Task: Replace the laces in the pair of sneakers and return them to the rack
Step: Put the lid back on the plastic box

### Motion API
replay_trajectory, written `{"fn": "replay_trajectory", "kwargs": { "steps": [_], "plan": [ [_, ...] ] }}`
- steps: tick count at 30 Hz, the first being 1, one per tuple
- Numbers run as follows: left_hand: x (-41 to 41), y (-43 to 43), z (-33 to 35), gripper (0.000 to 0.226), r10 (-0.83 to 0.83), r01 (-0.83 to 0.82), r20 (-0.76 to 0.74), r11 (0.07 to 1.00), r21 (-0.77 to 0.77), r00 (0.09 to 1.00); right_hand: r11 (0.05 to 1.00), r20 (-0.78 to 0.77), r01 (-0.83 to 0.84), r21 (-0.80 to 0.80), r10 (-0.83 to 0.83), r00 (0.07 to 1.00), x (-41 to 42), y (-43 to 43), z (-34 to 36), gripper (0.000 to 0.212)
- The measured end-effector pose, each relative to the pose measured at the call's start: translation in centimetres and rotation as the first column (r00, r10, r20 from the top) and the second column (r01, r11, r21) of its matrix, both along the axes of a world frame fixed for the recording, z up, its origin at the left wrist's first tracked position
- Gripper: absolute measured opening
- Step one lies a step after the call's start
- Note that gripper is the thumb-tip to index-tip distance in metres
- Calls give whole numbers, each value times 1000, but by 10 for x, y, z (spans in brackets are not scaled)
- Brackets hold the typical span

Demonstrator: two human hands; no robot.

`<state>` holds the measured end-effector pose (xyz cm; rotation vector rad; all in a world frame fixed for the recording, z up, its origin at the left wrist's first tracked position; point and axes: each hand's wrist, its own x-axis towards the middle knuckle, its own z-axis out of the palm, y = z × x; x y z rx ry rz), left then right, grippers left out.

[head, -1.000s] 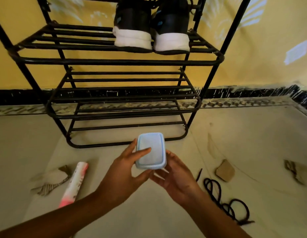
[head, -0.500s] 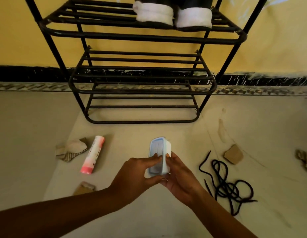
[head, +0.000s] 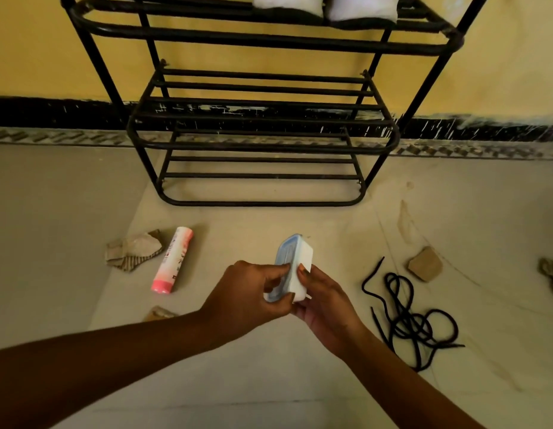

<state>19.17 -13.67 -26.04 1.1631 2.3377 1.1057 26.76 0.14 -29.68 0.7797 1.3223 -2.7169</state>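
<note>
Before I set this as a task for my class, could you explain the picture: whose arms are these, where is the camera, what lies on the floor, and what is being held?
There is no machine here. These are a person's two bare arms, filmed by one wide-angle camera worn on their head, which looks forward and down. The left hand and right hand together grip a small white box with a blue lid, turned on its edge. On the pale floor a tangle of black laces lies to the right, and a pink tube and torn cardboard scraps lie to the left. Behind them a black metal shoe rack stands against the yellow wall. The white soles of a pair of sneakers just show on its upper shelf.
</note>
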Motion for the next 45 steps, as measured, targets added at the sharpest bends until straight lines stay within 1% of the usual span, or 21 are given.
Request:
{"fn": "replay_trajectory", "kwargs": {
  "steps": [4, 6, 7, 9, 10, 11, 12, 14, 16, 18, 21, 25, 28, 30, 32, 34, 35, 39, 42, 44, 45],
  "plan": [
    [-1, -4, -3, 50, -5, -3, 124, 998, 64, 992, 1000, -8, -23, -10, 23, 1000, 2, 6, -4, 55],
    [3, -3, -4, 53, 65, -80, 216, 995, 58, 974, 1000, -11, -27, -3, 27, 1000, 2, 9, -7, 54],
    [3, -1, -5, 50, 141, -165, 296, 985, 57, 945, 999, -9, -29, 35, 29, 1000, 2, 10, -7, 55],
    [-5, 5, -2, 42, 323, -381, 451, 923, 43, 832, 986, 6, -41, 161, 40, 999, 2, 10, -9, 64],
    [-11, 7, 2, 41, 384, -455, 502, 890, 21, 775, 974, 18, -53, 222, 50, 999, 3, 9, -9, 69],
    [-17, 10, 7, 37, 409, -482, 543, 876, -9, 733, 956, 32, -70, 285, 64, 997, 4, 7, -9, 73],
    [-23, 13, 13, 31, 407, -469, 567, 882, -41, 717, 930, 46, -94, 356, 82, 996, 6, 5, -9, 73],
    [-29, 16, 20, 25, 372, -396, 562, 914, -85, 738, 866, 62, -122, 485, 106, 992, 7, 1, -9, 63],
    [-30, 18, 21, 21, 368, -371, 546, 922, -111, 752, 828, 56, -120, 548, 107, 993, 8, -2, -9, 58],
    [-30, 17, 18, 19, 385, -381, 545, 916, -126, 745, 809, 61, -124, 574, 109, 992, 8, -2, -9, 59],
    [-27, 16, 19, 19, 397, -386, 567, 911, -146, 721, 839, 64, -139, 525, 124, 990, 10, 2, -9, 58],
    [-24, 13, 18, 14, 398, -382, 599, 910, -162, 694, 864, 80, -185, 468, 167, 983, 12, 4, -10, 48],
    [-25, 11, 19, 15, 391, -390, 641, 908, -152, 661, 888, 92, -207, 412, 185, 978, 12, 6, -12, 51],
    [-25, 13, 18, 21, 398, -400, 622, 905, -146, 674, 908, 84, -210, 364, 193, 978, 12, 7, -12, 51],
    [-23, 13, 16, 36, 414, -392, 571, 904, -169, 709, 927, 80, -214, 309, 198, 977, 11, 5, -12, 51],
    [-18, 13, 12, 52, 397, -341, 545, 917, -205, 738, 938, 69, -208, 277, 196, 978, 10, 4, -11, 49],
    [-15, 13, 10, 54, 373, -312, 549, 928, -204, 748, 941, 64, -202, 271, 192, 979, 10, 4, -10, 48],
    [-9, 12, 8, 43, 325, -287, 569, 945, -159, 755, 939, 72, -211, 271, 199, 977, 11, 8, -10, 45],
    [-12, 10, 7, 37, 288, -252, 605, 957, -146, 742, 948, 88, -233, 218, 219, 972, 14, 12, -13, 45],
    [-14, 7, 5, 32, 272, -231, 637, 962, -148, 721, 954, 91, -249, 169, 236, 967, 16, 14, -16, 52],
    [-15, 6, 3, 28, 264, -224, 657, 964, -146, 706, 960, 85, -249, 131, 239, 967, 17, 15, -17, 61]
  ]
}}
